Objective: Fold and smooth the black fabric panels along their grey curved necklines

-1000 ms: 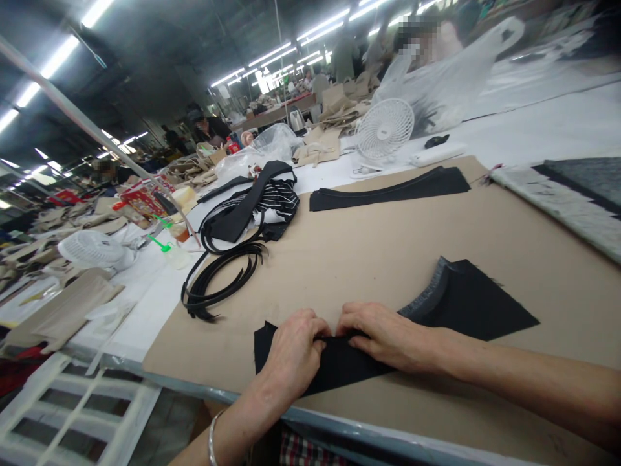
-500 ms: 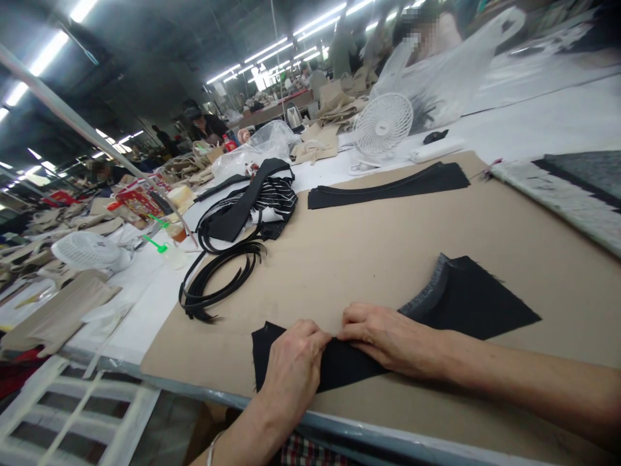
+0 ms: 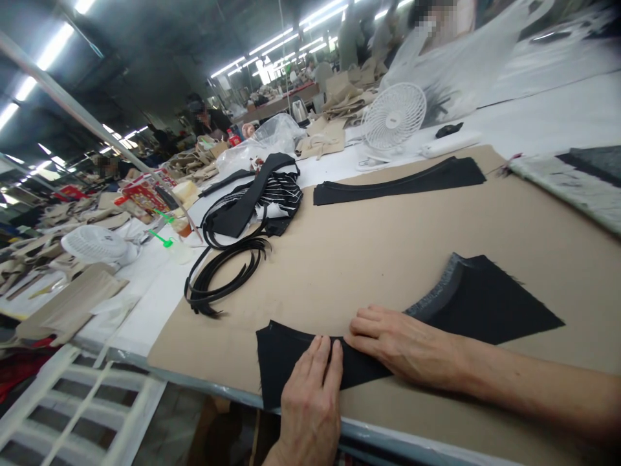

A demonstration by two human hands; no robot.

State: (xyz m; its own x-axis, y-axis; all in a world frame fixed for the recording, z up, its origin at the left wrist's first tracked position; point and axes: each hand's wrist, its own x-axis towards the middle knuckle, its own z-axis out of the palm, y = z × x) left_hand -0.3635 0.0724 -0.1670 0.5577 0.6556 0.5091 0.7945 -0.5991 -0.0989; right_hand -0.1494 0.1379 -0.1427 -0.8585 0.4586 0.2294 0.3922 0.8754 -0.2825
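A long black fabric piece [image 3: 286,359] lies near the front edge of the table, its top edge curved and partly folded over. My left hand [image 3: 315,395] rests flat on it, fingers stretched out toward the curved edge. Beside it, my right hand [image 3: 407,340] has its fingers bent and closed at that same edge, with the fingertips on the fold. To the right, behind my right wrist, the fabric widens into a black end [image 3: 499,298] with a frayed side. A grey fuzzy strip [image 3: 439,291] shows along its curve. The stretch under my right hand is hidden.
Brown board [image 3: 330,265] covers the tabletop. Farther back lie a folded black strip [image 3: 398,181], a coil of black cording [image 3: 226,275] and striped black fabric [image 3: 286,191]. A white fan [image 3: 395,116] stands behind. At right sits a padded board [image 3: 557,184]; green-tipped bottles [image 3: 174,249] stand left.
My left hand has gone from pinching the fabric's edge to lying flat with fingers extended, uncovering more of the left end. My right hand stays at the edge. The view has shifted slightly.
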